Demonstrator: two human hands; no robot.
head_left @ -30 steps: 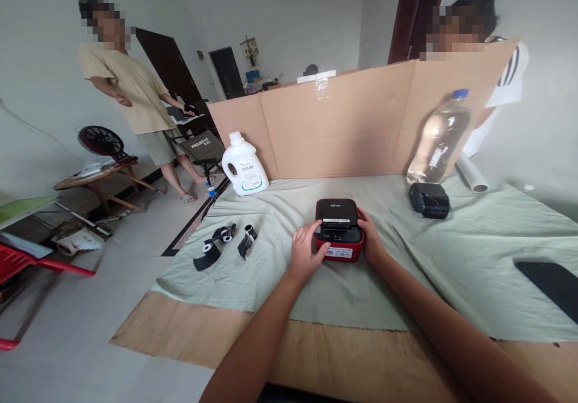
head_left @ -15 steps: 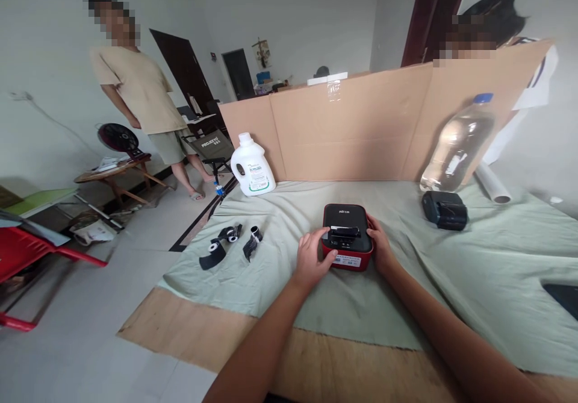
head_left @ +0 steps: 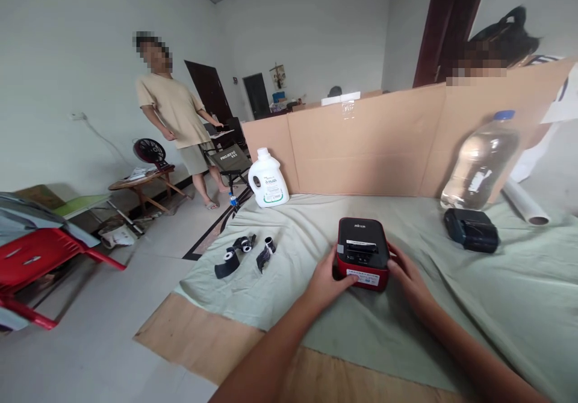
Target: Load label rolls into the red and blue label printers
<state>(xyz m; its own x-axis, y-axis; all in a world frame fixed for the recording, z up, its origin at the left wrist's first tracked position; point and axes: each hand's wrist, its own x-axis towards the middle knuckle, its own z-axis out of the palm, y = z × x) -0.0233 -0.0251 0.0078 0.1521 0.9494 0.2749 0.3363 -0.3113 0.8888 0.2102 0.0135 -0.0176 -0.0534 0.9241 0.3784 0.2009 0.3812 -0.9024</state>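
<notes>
A small black-and-red label printer (head_left: 363, 234) sits on the green cloth, its lid closed and a white label on its front. My left hand (head_left: 329, 278) grips its left side, the thumb lying across the front label and the other fingers mostly hidden. Against the right side rests my right hand (head_left: 409, 279), fingers curved along the edge. A second, all-black printer (head_left: 472, 229) lies apart to the right. To the left are black ribbon rolls (head_left: 227, 264) and another short black roll (head_left: 266, 252).
Behind stand a white detergent bottle (head_left: 270, 180), a cardboard panel (head_left: 361, 150) and a large clear bottle with a blue cap (head_left: 481, 162). A white roll (head_left: 526, 201) lies at right. One person (head_left: 176, 108) stands beyond the table; another is behind the cardboard.
My left fingers have come off the printer's top and now hold its left side. The right hand has slid slightly nearer along the right side. The camera view has shifted.
</notes>
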